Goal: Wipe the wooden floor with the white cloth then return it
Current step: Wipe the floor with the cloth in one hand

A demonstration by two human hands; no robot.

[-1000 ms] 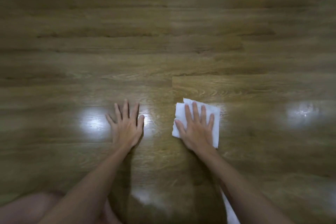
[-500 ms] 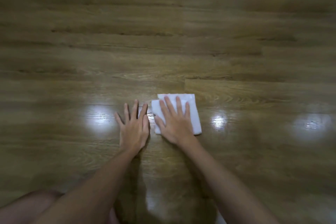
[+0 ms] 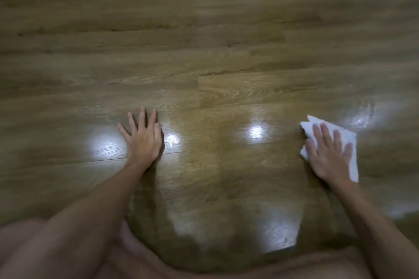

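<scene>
Head view, from the left: your left forearm comes up out of the lower left corner and your left hand [image 3: 144, 139] lies flat on the wooden floor [image 3: 204, 41], palm down, fingers straight and a little spread, holding nothing. A bright patch of reflected light sits on the boards on each side of that hand, touching its outline on the left and lying just beside the thumb on the right. Further right, near the middle, the planks show 1 more small white glare spot, and a dark shadow spreads over the floor below it, between your 2 arms. On the right, well apart from the other hand, your right hand [image 3: 327, 156] presses flat on the white cloth [image 3: 350, 154], fingers straight and spread, not curled round it. The cloth lies on the floor under that palm; its crumpled corners stick out past the fingertips at the top left and along the right side. A streaky sheen marks the boards just beyond the cloth, up and to the right. The picture is blurred, most of all at the right hand.
</scene>
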